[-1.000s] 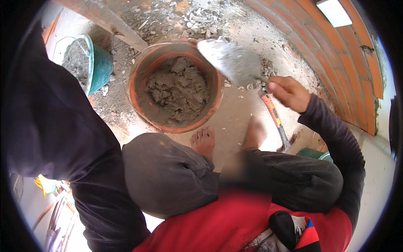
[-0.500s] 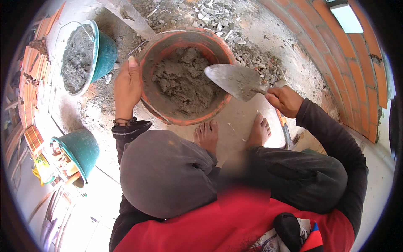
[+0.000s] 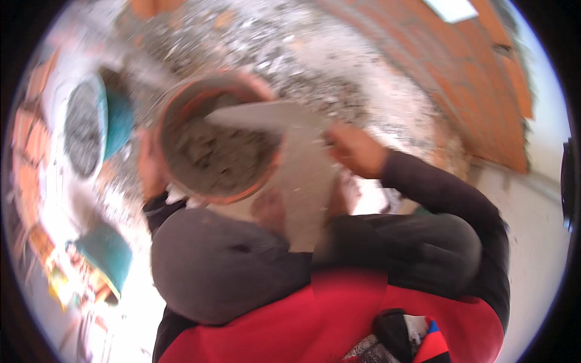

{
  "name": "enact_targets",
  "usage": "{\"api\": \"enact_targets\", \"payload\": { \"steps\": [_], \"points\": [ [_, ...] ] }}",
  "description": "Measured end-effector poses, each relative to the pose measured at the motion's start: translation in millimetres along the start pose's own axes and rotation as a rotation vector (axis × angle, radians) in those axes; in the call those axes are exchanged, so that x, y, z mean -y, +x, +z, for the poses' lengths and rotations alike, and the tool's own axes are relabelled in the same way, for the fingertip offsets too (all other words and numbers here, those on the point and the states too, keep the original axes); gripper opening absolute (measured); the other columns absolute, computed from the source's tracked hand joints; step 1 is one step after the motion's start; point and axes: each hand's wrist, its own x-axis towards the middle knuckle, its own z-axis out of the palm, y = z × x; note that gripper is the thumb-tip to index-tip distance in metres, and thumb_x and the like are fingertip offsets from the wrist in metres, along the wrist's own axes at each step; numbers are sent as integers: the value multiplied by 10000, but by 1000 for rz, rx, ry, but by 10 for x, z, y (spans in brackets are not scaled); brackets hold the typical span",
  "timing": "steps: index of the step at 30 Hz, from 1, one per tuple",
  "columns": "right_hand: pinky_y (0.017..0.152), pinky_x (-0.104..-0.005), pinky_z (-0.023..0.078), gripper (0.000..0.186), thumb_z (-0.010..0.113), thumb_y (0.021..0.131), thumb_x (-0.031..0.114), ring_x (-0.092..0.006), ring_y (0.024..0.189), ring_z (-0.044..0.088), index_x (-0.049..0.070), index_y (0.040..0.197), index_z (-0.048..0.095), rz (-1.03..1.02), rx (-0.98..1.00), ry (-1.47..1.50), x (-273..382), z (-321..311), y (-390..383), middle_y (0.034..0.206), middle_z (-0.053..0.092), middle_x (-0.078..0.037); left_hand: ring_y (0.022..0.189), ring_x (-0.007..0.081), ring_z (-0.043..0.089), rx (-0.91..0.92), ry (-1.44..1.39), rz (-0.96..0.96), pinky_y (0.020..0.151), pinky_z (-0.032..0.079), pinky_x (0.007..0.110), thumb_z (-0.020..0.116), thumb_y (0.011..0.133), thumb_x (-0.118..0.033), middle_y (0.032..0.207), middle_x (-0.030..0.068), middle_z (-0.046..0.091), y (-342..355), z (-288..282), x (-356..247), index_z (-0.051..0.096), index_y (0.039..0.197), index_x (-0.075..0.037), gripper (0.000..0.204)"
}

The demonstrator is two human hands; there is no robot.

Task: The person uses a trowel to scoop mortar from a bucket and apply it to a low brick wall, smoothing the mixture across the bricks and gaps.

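An orange bucket (image 3: 257, 85) with a mortar-smeared inside stands in front of my feet. Lumpy wet grey mortar (image 3: 218, 154) fills its lower part. My left hand (image 3: 151, 163), blurred, grips the bucket at its left side, with some fingers hidden. In my right hand (image 3: 356, 150) is a trowel, closed round its handle. The trowel's blade (image 3: 260, 115) reaches leftward over the bucket, above the mortar; motion smears it, so any mortar on it is hard to make out.
A teal bucket (image 3: 119, 124) of grey mortar stands at the left. Nearer me, another teal bucket (image 3: 109, 257) lies tipped with mixed items inside. Rubble (image 3: 321, 91) litters the floor beyond. A brick wall (image 3: 448, 91) rises at the right.
The whole view has shifted and blurred. My right hand has brought the trowel farther left over the orange bucket. My left hand remains at the bucket's left side.
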Motion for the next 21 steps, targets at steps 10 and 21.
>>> {"api": "enact_targets", "payload": {
  "steps": [10,21],
  "points": [
    [757,-479,494,237,541,860,80,-377,942,621,96,1089,484,-48,140,-280,-610,114,393,1003,608,-154,1049,200,583,-212,326,126,938,446,344,329,1062,-415,1163,106,625,-16,-177,-22,589,1198,16,522],
    [713,-437,560,218,660,807,141,-362,811,673,78,1008,606,490,-433,-342,-1000,-929,-1373,943,664,-183,992,156,553,-218,371,161,923,421,318,334,1064,-377,1012,53,603,-142,-274,32,590,1028,-20,441]
  ]
}}
